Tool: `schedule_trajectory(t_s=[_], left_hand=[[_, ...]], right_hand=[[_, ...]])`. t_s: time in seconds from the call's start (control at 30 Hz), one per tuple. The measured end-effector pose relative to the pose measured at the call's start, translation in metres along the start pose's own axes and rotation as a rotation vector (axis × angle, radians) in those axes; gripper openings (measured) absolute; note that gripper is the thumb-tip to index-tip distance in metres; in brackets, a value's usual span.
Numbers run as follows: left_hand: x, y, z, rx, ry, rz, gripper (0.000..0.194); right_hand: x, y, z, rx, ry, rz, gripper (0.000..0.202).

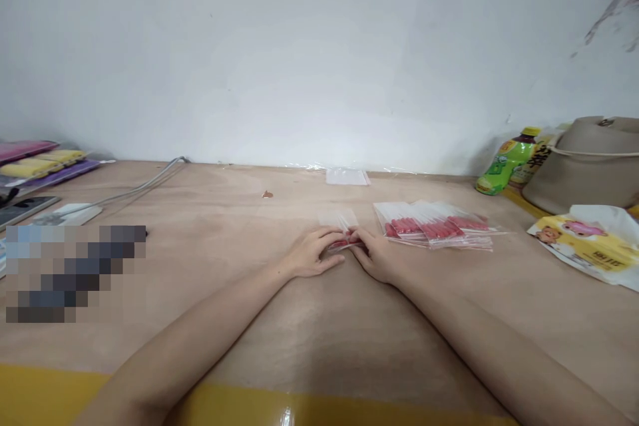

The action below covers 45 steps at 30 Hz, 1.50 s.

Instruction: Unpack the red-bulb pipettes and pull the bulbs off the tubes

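Note:
A small clear plastic bag (338,218) with something red in its lower part lies at the middle of the wooden table. My left hand (318,251) has its fingers on the bag's left side, with the thumb stretched out below. From the right, my right hand (370,253) grips the bag's lower right edge with bent fingers. The fingers partly hide the red contents. Just right of my right hand lies a fanned pile of clear bags (434,223) holding red sticks.
Near the wall lies a white packet (348,177). A green bottle (506,163), a beige bucket-shaped bag (586,163) and a printed plastic bag (594,246) are at the right. A cable (144,185) and yellow packs (42,163) are at the left.

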State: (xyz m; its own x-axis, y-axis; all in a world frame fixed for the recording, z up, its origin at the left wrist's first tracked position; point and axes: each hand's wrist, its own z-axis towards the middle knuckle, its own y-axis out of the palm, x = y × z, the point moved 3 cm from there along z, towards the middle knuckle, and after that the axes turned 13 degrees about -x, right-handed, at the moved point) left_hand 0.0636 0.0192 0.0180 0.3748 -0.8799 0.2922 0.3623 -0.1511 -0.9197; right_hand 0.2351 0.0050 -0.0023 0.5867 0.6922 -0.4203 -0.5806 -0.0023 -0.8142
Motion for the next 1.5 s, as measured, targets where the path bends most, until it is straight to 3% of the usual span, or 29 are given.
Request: schedule_trajectory(t_s=[0.1, 0.27, 0.5, 0.93, 1.23, 1.5], left_hand=[[-0.003, 0.003, -0.003, 0.046, -0.003, -0.021, 0.026], [-0.006, 0.001, -0.011, 0.097, -0.02, -0.013, 0.024], [0.0, 0.003, -0.003, 0.086, 0.004, -0.045, 0.024], [0.003, 0.007, -0.002, 0.088, -0.05, -0.139, 0.013], [0.004, 0.003, -0.004, 0.121, -0.112, -0.182, 0.014], [0.006, 0.002, -0.006, 0.144, -0.103, -0.171, 0.013]], right_hand=[[-0.005, -0.002, -0.003, 0.025, -0.063, -0.011, 0.008], [-0.009, -0.004, -0.007, 0.096, -0.105, -0.14, 0.014], [-0.013, -0.002, -0.006, 0.075, -0.079, -0.368, 0.016], [-0.021, -0.006, -0.003, 0.103, -0.034, -0.363, 0.016], [-0.03, -0.006, -0.003, 0.141, -0.196, -0.419, 0.018], [-0.027, -0.004, -0.001, 0.129, -0.092, -0.466, 0.014]])
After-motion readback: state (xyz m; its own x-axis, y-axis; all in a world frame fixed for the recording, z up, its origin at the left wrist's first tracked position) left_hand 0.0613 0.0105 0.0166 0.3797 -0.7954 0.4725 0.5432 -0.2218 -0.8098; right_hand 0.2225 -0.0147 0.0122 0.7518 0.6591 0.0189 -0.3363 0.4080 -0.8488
